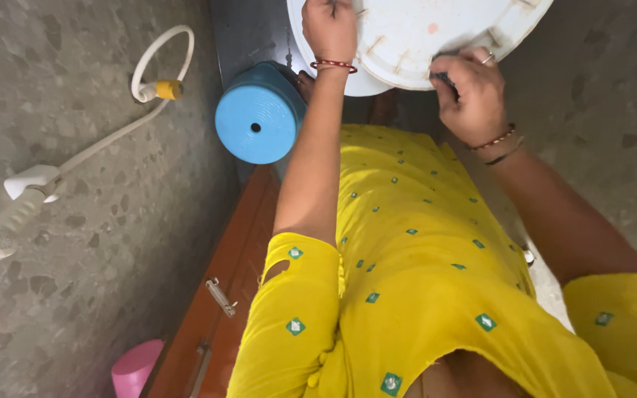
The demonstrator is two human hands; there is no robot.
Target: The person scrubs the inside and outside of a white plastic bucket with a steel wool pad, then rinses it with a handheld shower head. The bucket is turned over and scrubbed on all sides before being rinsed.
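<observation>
Head view recorded the left hand [329,29] gripping the round white plastic lid's [414,40] rim; beside it, the right hand [470,92] pinched a dark scrubber [442,76] against the lid.

Single head-worn camera, looks steeply down along wearer's yellow garment [422,280]. Close range: both forearms fill frame centre. Far edge shows white round tub [422,29]; left side shows stone floor [75,295], hand shower hose [97,140]. No second view.
</observation>
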